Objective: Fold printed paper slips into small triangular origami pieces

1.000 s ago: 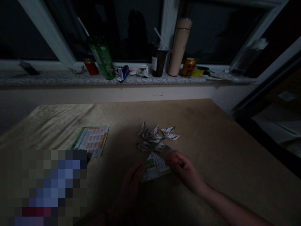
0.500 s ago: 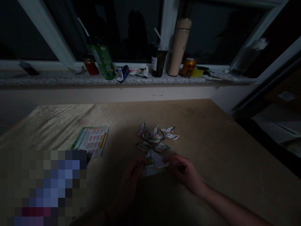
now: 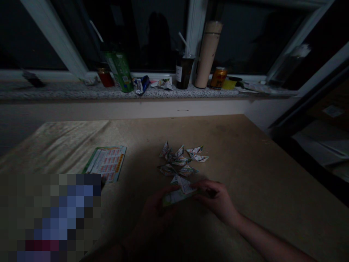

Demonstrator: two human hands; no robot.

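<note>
A printed sheet of paper [image 3: 177,197], partly folded to a point at its far end, is held between my two hands above the near part of the table. My left hand [image 3: 156,209] grips its left edge, thumb and fingers closed on it in deep shadow. At the right edge, my right hand [image 3: 214,196] pinches the paper with thumb and forefinger. Just beyond the sheet lie several folded paper pieces [image 3: 181,160] with pointed, wing-like tips, grouped close together on the table.
A stack of printed sheets [image 3: 110,163] lies on the table [image 3: 245,156] to the left. Along the windowsill [image 3: 160,94] stand a green bottle [image 3: 122,72], a dark cup with a straw [image 3: 184,72], a tall beige flask [image 3: 208,54] and an orange can [image 3: 219,78]. The lower left corner is pixelated.
My left hand has shifted slightly right and its fingers have moved on the sheet. The paper is turned a little, its near left corner now showing. The folded pieces have stayed put.
</note>
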